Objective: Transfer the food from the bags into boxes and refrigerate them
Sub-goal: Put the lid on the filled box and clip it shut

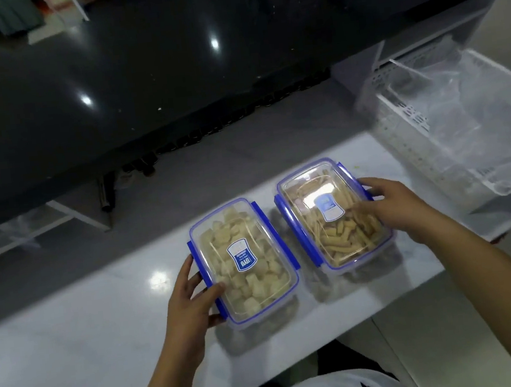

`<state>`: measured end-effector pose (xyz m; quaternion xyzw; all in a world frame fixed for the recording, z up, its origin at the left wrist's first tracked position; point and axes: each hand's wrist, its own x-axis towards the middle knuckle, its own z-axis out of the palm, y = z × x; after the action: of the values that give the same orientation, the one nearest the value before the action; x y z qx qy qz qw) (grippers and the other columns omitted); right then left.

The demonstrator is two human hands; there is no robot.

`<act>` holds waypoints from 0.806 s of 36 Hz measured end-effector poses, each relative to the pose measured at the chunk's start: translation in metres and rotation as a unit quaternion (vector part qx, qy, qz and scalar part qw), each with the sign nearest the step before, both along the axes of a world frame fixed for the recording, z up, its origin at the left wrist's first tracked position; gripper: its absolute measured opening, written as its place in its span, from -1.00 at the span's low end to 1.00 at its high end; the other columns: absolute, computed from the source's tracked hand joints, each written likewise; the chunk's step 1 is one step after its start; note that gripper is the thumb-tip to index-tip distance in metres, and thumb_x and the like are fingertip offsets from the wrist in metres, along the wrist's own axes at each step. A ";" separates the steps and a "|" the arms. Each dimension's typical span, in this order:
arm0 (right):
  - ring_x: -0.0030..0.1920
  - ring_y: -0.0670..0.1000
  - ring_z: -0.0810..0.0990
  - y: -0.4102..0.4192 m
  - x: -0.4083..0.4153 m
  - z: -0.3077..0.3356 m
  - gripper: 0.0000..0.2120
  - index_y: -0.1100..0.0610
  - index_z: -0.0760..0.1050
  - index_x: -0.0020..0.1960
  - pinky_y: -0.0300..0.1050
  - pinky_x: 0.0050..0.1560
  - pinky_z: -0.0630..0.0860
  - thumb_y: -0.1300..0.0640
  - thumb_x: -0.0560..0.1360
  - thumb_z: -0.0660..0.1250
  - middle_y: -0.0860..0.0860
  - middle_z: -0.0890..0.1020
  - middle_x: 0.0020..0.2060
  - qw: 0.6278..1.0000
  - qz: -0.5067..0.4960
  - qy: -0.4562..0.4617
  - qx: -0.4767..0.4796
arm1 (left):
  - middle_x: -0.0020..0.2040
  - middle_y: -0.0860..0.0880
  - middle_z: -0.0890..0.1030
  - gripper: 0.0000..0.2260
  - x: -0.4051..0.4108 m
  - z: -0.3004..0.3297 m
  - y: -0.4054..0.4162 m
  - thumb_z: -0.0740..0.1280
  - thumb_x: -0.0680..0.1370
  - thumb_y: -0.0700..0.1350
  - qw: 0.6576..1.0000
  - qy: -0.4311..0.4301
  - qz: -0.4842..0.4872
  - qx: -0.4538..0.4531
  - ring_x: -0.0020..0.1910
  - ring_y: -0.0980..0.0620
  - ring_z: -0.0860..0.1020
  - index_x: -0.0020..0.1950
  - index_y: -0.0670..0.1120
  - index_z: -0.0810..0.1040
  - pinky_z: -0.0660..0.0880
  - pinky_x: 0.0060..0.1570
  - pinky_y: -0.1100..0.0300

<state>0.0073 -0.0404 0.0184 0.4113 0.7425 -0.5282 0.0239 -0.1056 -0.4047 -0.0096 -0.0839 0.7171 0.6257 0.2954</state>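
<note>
Left box point(244, 262) of pale cubes gripped at clip side by left hand point(189, 295); right box point(333, 213) of sticks clasped by right hand point(397, 206); both lidded.

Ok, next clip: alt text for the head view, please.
Two lidded clear plastic boxes with blue clips sit side by side on a white counter; the left hand grips the box of pale cubes, the right hand the box of tan sticks. White wire basket at right.
</note>
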 end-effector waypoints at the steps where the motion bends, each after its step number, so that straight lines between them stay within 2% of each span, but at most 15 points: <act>1: 0.02 0.07 0.63 0.004 0.002 -0.002 -0.55 -0.12 0.50 0.33 0.02 -0.07 0.63 0.18 0.49 0.45 0.05 0.62 0.09 0.999 -0.009 0.008 -0.034 | 0.22 0.08 0.63 -0.41 -0.001 0.001 0.002 0.48 0.51 -0.19 1.000 -0.002 -0.001 -0.008 0.04 -0.02 0.68 0.40 0.30 0.42 0.66 -0.28 -0.05; 4: 0.02 0.09 0.66 0.006 0.009 -0.008 -0.52 -0.14 0.47 0.36 0.09 -0.07 0.67 0.10 0.48 0.48 0.02 0.63 0.04 0.995 -0.007 0.020 -0.100 | 0.21 0.11 0.63 -0.39 -0.003 0.007 0.007 0.48 0.48 -0.10 0.999 -0.009 -0.014 -0.041 0.06 -0.02 0.68 0.45 0.30 0.39 0.67 -0.24 -0.09; 7: 0.04 0.05 0.65 0.000 0.014 -0.017 -0.48 -0.18 0.44 0.39 0.12 -0.05 0.67 0.00 0.46 0.46 -0.03 0.62 0.06 0.993 0.007 0.031 -0.112 | 0.19 0.12 0.64 -0.36 -0.006 0.011 0.007 0.49 0.38 -0.01 0.997 -0.012 -0.023 -0.067 0.07 -0.03 0.67 0.41 0.33 0.42 0.67 -0.24 -0.09; 11: 0.07 0.07 0.64 -0.001 0.012 -0.021 -0.44 -0.16 0.43 0.42 0.22 0.02 0.65 -0.01 0.44 0.44 -0.03 0.61 0.10 0.991 0.026 0.040 -0.122 | 0.16 0.13 0.66 -0.46 -0.007 0.012 0.000 0.46 0.51 -0.14 0.996 -0.002 -0.029 -0.080 0.09 -0.04 0.67 0.35 0.37 0.46 0.67 -0.23 -0.07; 15: 0.04 0.01 0.64 -0.008 0.006 -0.019 -0.44 -0.17 0.42 0.41 0.11 -0.07 0.67 0.00 0.44 0.44 -0.06 0.62 0.06 0.991 0.046 0.054 -0.110 | 0.14 0.17 0.67 -0.43 0.001 0.015 -0.009 0.45 0.47 -0.10 0.997 0.022 -0.013 -0.079 0.09 0.07 0.67 0.38 0.35 0.43 0.67 -0.27 -0.02; 17: 0.03 -0.02 0.63 -0.014 0.002 -0.018 -0.43 -0.17 0.42 0.42 0.03 -0.13 0.66 -0.01 0.43 0.43 -0.09 0.62 0.04 0.992 0.055 0.062 -0.098 | 0.16 0.15 0.67 -0.43 0.001 0.014 -0.015 0.45 0.48 -0.10 0.997 0.020 -0.012 -0.077 0.10 0.05 0.67 0.40 0.34 0.43 0.67 -0.25 -0.03; 22: 0.03 -0.03 0.61 -0.043 -0.011 -0.016 -0.38 -0.18 0.44 0.35 0.07 -0.09 0.66 -0.12 0.29 0.41 -0.11 0.59 0.05 0.990 0.054 0.080 -0.104 | 0.23 0.10 0.63 -0.45 -0.005 0.018 -0.040 0.46 0.48 -0.09 0.997 0.015 -0.004 -0.071 0.13 -0.04 0.66 0.36 0.37 0.43 0.68 -0.19 -0.09; 26: 0.00 0.01 0.66 -0.073 -0.020 -0.023 -0.52 -0.23 0.47 0.29 0.07 -0.14 0.69 0.03 0.43 0.49 -0.05 0.63 0.02 0.987 0.057 0.096 -0.118 | 0.28 0.04 0.60 -0.45 -0.009 0.018 -0.072 0.43 0.54 -0.16 0.997 0.020 0.016 -0.067 0.19 -0.11 0.61 0.40 0.32 0.42 0.67 -0.13 -0.17; 29: 0.01 0.03 0.67 -0.096 -0.030 -0.025 -0.55 -0.25 0.48 0.24 0.04 -0.17 0.70 0.08 0.44 0.49 -0.02 0.65 0.01 0.985 0.066 0.102 -0.122 | 0.25 0.03 0.63 -0.46 -0.014 0.019 -0.103 0.45 0.52 -0.16 0.997 0.022 0.026 -0.070 0.17 -0.15 0.63 0.38 0.32 0.45 0.67 -0.14 -0.21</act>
<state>-0.0230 -0.1364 -0.0069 0.2990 0.6966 -0.6514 0.0326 -0.1200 -0.5073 0.0096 -0.1098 0.7630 0.5830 0.2565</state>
